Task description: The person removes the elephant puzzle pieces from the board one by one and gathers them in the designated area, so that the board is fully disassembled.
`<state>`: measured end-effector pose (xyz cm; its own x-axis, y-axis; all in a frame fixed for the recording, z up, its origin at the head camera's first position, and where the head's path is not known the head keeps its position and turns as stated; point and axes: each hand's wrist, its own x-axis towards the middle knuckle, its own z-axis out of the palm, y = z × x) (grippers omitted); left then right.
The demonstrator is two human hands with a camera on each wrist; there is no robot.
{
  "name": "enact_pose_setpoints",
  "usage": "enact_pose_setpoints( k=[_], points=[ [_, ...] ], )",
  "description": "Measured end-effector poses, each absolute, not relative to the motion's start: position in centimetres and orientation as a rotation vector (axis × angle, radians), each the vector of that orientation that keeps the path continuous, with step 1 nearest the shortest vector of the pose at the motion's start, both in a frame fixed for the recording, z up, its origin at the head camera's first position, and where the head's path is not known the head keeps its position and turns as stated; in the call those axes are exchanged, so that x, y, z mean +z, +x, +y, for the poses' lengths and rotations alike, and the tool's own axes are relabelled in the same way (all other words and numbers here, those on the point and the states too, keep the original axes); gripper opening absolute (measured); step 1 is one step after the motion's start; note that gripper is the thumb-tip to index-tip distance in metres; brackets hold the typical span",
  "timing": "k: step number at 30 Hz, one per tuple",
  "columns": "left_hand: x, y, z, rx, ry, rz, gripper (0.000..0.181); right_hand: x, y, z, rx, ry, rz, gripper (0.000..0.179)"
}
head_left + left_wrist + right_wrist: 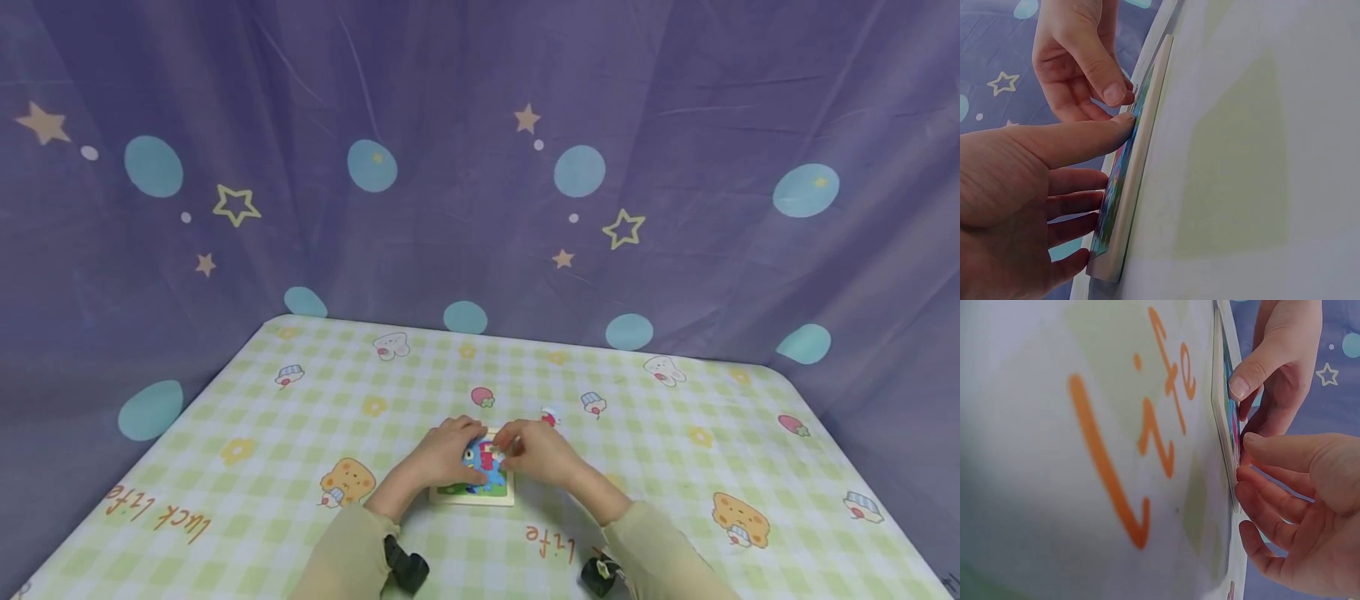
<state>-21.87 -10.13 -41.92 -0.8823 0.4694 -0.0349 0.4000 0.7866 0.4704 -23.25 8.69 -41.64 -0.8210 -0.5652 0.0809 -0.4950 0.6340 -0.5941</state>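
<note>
The puzzle board (474,501) lies flat on the cloth-covered counter (645,467), close in front of the person, its near edge and lower picture plain to see. Much of the picture appears to be in place: a blue animal (492,478) over a green base, with a red patch (487,458) on its body. Near the top, beside that patch, some pale bits show, and I cannot tell whether they are bare wood, a piece being fitted or part of the print, so the work looks well along but probably not finished, with the upper right the likeliest part left to settle. The left hand (452,450) spans the board's left side, thumb out over the picture and the other fingers spread and nearly straight at the far side, seemingly steadying it. The right hand (542,452) is at the upper right edge, thumb and forefinger bent close together; whether they have hold of a piece I cannot tell. Just beyond it is a small red and white shape (550,417), perhaps only cloth print. Farther out, the purple curtain (465,83) hangs behind the counter
</note>
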Motion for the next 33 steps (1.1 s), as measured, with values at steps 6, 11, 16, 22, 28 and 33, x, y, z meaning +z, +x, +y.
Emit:
enact_pose_setpoints(
  k=[6, 11, 16, 22, 28, 33],
  points=[
    [-41.8, -21.94, -10.15, 0.722, 0.683, 2.814, 0.068, -41.62, -23.31, 8.51, -0.917, -0.877, 2.729, 0.025],
    [-41.83, -22.0, -10.14, 0.722, 0.689, 2.817, 0.069, -41.7, -23.38, 8.44, -0.884, -0.893, 2.736, 0.023],
    [-41.9, -21.98, -10.16, 0.724, 0.696, 2.817, 0.069, -41.78, -23.35, 8.29, -0.841, -0.924, 2.751, 0.021],
    [-41.92, -21.96, -10.16, 0.725, 0.698, 2.816, 0.069, -41.77, -23.31, 8.22, -0.824, -0.936, 2.759, 0.021],
    [-41.76, -21.86, -10.13, 0.722, 0.696, 2.81, 0.069, -41.62, -23.29, 8.09, -0.822, -0.917, 2.755, 0.02],
    [-41.7, -21.8, -10.13, 0.726, 0.699, 2.811, 0.068, -41.64, -23.29, 8.07, -0.82, -0.928, 2.756, 0.02]
  ],
)
